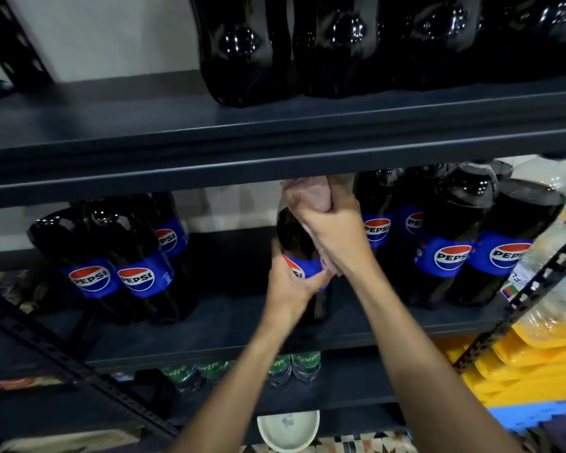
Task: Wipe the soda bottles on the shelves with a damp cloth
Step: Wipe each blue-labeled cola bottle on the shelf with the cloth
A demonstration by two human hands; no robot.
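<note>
A dark Pepsi bottle (293, 238) with a blue label stands at the middle of the middle shelf (236, 325). My left hand (290, 286) grips it around the label. My right hand (332, 223) holds a pale pink cloth (311, 191) wrapped over the bottle's neck and shoulder, and a loose end of the cloth hangs down beside the label. The bottle's cap is hidden under the cloth.
More Pepsi bottles stand on the same shelf, a group at the left (111, 256) and a group at the right (464, 237). Dark bottles (242, 50) line the upper shelf (275, 152). Green-labelled bottles (294, 371) sit on the shelf below. A white bowl (288, 429) lies underneath, with yellow packs (536, 371) at the right.
</note>
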